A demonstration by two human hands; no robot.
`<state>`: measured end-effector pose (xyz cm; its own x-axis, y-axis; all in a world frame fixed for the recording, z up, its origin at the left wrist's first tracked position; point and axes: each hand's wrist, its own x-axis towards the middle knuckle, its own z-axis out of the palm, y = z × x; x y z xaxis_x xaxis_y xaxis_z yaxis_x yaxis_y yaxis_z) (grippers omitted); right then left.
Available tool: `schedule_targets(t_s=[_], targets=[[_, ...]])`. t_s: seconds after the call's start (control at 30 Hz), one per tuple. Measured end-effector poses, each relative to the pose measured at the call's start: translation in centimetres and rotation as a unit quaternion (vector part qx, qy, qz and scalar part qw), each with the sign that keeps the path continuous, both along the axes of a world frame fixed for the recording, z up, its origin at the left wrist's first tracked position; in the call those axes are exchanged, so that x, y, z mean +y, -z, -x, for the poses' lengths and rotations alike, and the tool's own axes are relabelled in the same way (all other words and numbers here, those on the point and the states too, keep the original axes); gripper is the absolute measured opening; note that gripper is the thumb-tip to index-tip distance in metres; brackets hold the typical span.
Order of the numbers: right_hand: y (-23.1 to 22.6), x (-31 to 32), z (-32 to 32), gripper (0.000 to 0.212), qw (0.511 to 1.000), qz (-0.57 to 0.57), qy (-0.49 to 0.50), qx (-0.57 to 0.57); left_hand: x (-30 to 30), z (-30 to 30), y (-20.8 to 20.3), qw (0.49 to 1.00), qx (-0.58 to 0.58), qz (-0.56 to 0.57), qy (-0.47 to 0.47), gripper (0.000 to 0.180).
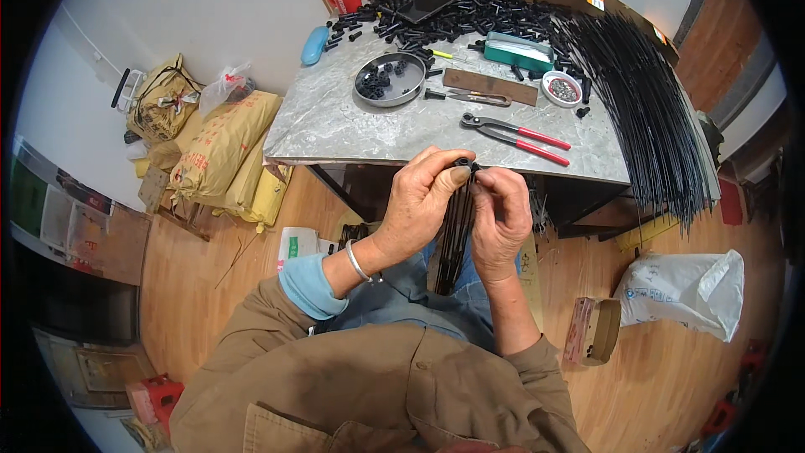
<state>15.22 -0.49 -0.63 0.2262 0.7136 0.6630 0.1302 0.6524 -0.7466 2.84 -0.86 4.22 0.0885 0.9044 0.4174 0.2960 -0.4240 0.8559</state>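
A brown garment (369, 386) fills the bottom centre of the frame. Mid-frame, the left hand (423, 193) and right hand (501, 216) meet, thumbs and fingers pinched closed on small black parts (464, 162), partly hidden by the fingertips. Black rods (455, 243) run down below them. Outward, red-handled pliers (520, 137) lie above right of centre, a round pan (409, 84) above left, black fittings (495, 0) heaped at the top, and long thin rods (641, 109) at upper right.

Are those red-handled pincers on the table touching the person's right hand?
Apart: the head view shows bare grey tabletop between the pincers and the right hand.
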Motion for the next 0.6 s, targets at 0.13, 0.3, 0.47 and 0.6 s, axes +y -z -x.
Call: schedule_targets(t_s=[0.13,0.3,0.47,0.6], targets=[[-0.5,-0.1,0.0,0.021,1.000,-0.015,0.020,-0.019,0.0,0.1,0.1,1.000,-0.019,0.011,0.003,0.023],[-0.8,0.9,-0.6,0.020,0.995,-0.058,0.052,-0.067,-0.3,0.0,0.2,0.997,-0.049,0.056,0.016,0.022],[-1.1,1.4,-0.7,0.020,0.984,-0.061,0.074,-0.152,0.3,-0.1,0.8,0.999,-0.047,-0.010,-0.008,0.023],[-1.4,1.1,-0.5,0.019,0.983,-0.049,0.074,-0.160,0.6,0.2,0.5,0.998,-0.057,0.022,-0.022,0.022]])
